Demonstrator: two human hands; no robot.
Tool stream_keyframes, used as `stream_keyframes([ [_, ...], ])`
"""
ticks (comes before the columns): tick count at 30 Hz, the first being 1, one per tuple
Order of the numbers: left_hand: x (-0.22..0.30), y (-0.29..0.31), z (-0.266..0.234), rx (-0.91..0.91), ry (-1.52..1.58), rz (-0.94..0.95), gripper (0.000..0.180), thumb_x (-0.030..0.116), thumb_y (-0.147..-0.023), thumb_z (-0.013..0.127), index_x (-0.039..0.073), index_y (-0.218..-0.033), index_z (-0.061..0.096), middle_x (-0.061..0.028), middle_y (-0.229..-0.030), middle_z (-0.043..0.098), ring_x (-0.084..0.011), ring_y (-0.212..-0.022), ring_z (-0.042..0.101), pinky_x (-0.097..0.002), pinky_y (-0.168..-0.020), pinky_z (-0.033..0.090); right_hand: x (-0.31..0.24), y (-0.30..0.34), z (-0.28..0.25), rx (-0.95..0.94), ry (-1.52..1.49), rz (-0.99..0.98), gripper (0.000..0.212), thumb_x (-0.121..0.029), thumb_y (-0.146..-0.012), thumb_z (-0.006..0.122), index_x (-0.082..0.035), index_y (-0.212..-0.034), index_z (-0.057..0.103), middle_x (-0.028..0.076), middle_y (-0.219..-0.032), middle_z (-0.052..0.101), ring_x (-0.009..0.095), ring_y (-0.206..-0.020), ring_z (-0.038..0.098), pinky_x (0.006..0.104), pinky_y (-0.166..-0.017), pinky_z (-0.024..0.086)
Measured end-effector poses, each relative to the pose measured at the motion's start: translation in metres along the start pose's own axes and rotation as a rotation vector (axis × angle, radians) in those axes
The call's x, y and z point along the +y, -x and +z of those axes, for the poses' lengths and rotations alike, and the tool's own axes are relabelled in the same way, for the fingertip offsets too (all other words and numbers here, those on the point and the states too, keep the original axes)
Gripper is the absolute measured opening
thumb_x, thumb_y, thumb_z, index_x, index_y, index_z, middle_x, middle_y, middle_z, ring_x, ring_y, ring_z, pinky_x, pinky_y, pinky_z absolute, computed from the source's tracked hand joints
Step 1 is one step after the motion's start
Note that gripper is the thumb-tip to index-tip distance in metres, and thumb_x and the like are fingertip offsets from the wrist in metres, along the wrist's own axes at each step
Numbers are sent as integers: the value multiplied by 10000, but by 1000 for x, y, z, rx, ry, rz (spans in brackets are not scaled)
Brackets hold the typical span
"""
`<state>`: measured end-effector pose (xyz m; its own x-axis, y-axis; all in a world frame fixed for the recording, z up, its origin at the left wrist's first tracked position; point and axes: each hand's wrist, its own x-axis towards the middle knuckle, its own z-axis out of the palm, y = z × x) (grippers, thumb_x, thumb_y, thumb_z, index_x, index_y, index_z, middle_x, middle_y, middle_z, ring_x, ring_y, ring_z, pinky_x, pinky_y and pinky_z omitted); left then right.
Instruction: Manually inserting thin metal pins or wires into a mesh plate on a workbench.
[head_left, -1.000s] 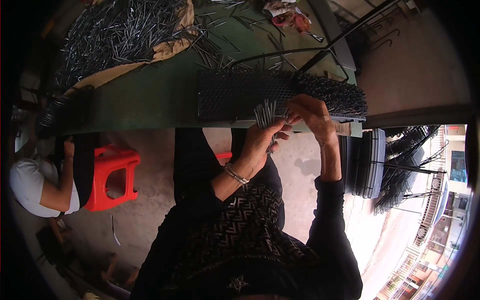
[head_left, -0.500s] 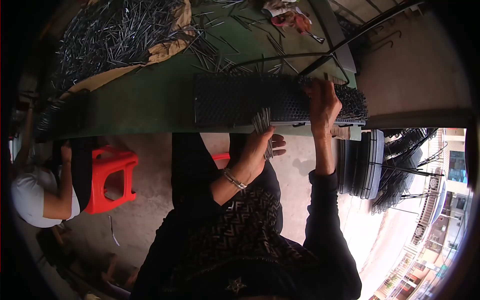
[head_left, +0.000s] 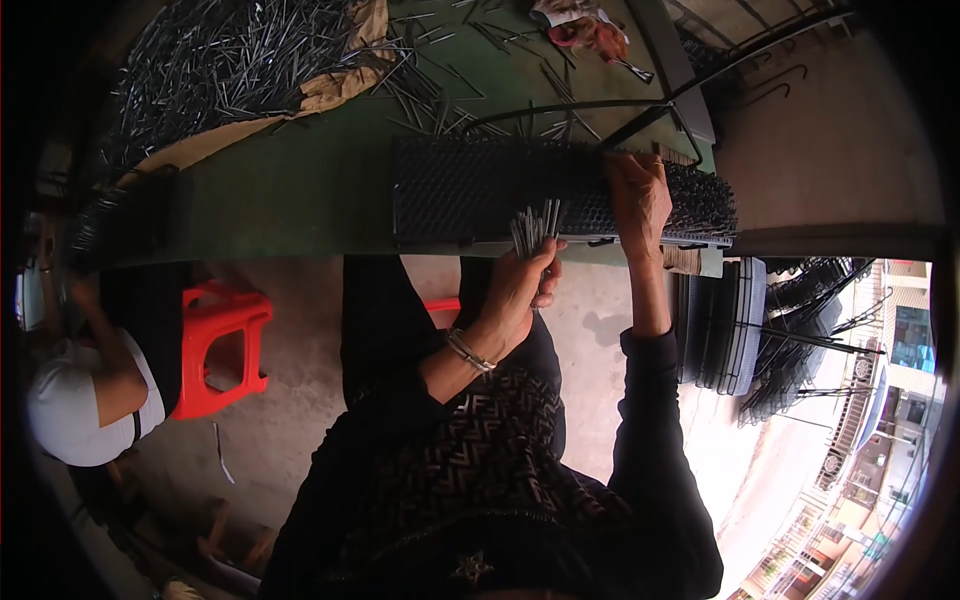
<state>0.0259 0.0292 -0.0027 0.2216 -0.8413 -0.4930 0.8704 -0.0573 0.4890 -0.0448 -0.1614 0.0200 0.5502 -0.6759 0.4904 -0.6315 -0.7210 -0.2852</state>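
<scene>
A bundle of thin metal rods [head_left: 534, 222] stands up out of my left hand [head_left: 518, 287], whose fingers are wrapped round it just in front of the table edge. Behind it lies a long dark rack full of small holes [head_left: 470, 195]. Many rods [head_left: 705, 205] stick up from the right end of this rack, while the holes toward its left look bare. My right hand [head_left: 640, 200] is over the rack where the rods begin, its fingers pinched together and pointing down. What those fingertips hold is hidden.
A heap of loose rods [head_left: 230, 80] lies on brown paper [head_left: 340, 88] at the far left of the green table [head_left: 270, 200]. A bent black bar [head_left: 640, 122] crosses behind the rack. A red stool [head_left: 222, 350] and a person in a white top [head_left: 90, 390] are at left.
My left hand's fingers have closed more round the rods, and the bundle's tips have spread. My right hand stays over the rack, its fingers shifted slightly.
</scene>
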Motion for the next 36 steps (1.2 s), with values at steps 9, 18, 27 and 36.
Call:
stream_keyframes([
  [9,4,5,5,-8,-29,34,297,275,-958,622,1,-1070,606,5,-723,519,-51,-569,431,-203,-457,281,-27,23,-38,-615,-821,335,225,-191,-914,648,9,-1014,676,54,-780,634,113,-704,588,266,-653,479],
  [18,5,7,9,0,-117,41,244,269,-915,670,45,-1011,650,-44,-784,641,-64,-606,521,-197,-460,321,-29,31,-50,-647,-1016,416,150,-79,-889,598,49,-950,649,82,-795,664,131,-686,637,253,-630,515],
  [27,-1,-1,4,35,-127,18,223,298,-924,663,79,-970,653,-41,-809,667,-93,-642,559,-227,-497,383,-21,25,-58,-477,-916,374,178,-126,-948,552,30,-956,639,66,-783,671,124,-721,658,262,-689,531],
  [36,5,0,7,14,-194,51,280,328,-954,619,60,-1035,632,-54,-784,673,-142,-717,696,-199,-416,331,-26,34,-53,-498,-1048,482,152,-80,-951,540,27,-991,641,52,-757,660,108,-696,655,232,-634,517],
])
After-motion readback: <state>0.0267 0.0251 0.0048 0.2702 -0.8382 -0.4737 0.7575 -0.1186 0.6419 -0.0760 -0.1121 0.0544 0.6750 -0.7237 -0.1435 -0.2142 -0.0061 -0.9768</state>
